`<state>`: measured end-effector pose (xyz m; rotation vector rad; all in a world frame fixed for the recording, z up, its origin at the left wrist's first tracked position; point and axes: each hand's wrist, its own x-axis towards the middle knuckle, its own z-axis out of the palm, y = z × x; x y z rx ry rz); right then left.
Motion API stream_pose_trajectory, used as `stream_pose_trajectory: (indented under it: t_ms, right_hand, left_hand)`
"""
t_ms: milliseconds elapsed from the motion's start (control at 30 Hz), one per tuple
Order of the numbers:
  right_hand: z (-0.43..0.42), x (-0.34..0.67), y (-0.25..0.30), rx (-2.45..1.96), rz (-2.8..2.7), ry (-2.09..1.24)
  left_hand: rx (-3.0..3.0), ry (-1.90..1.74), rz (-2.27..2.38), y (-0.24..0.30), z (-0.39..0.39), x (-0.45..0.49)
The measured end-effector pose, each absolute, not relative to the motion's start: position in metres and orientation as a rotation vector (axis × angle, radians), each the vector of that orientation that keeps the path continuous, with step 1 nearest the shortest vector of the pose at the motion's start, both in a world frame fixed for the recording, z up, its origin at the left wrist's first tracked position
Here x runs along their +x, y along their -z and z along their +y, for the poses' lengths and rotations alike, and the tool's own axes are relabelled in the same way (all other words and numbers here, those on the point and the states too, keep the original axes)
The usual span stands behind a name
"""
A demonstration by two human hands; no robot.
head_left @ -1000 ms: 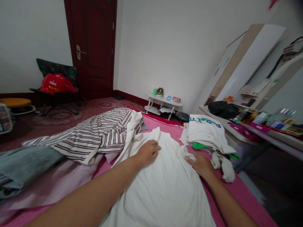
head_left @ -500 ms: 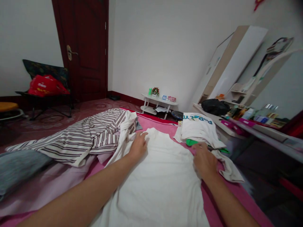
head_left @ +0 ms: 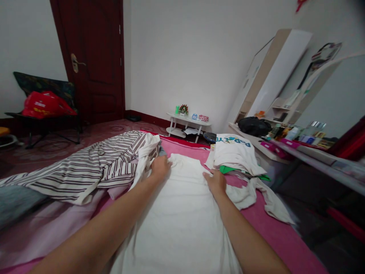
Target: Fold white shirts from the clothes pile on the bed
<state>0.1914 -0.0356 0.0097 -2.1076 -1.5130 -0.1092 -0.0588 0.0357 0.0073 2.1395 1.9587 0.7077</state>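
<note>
A white shirt (head_left: pixel 182 213) is lying flat on the pink bed cover (head_left: pixel 273 236), right in front of the person. Its long side is running straight away from the person, with the top end pointing toward the far white wall.

The left hand (head_left: pixel 160 167) is resting on the shirt's top left corner. Its fingers are curled and look like they are pinching the cloth there. It seems to be holding that corner so the shirt stays smooth and straight.

The right hand (head_left: pixel 216 182) is lying on the shirt's top right edge. Its fingers are flat and close together, pressing down, not gripping. That is probably keeping this side from sliding.

Left of the shirt, a striped shirt (head_left: pixel 85 171) is lying in a loose heap. Right of the shirt, a stack of folded clothes (head_left: pixel 235 154) is sitting with a printed white top uppermost. Just beside the shirt's right edge, a crumpled white cloth (head_left: pixel 256 198) is trailing over the cover.
</note>
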Motion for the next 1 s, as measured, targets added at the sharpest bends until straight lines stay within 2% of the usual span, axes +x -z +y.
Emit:
stream_pose_trajectory:
  t_ms: [200,533,633,767,1000]
  right_hand:
    - [-0.016,0.211,-0.008,-2.054,-1.390,0.320]
    - [0.000,0.205,-0.005,-2.010,-1.498,0.430]
    - [-0.008,0.192,-0.012,-1.756,-1.843,0.406]
    - [0.001,0.187,-0.009,-1.444,-2.438,0.172]
    - [0.025,0.184,0.007,-2.005,-2.333,0.037]
  left_hand:
    - [2.114,-1.156,1.997,-0.008,0.062,-0.067]
    - [2.180,-1.277,1.846,0.002,0.079,-0.059]
    - [2.399,-1.123,1.527,0.001,0.071,-0.055]
    - [2.681,-0.761,1.102,0.002,0.062,-0.048]
    - [2.704,-0.303,1.332,0.005,0.062,-0.035]
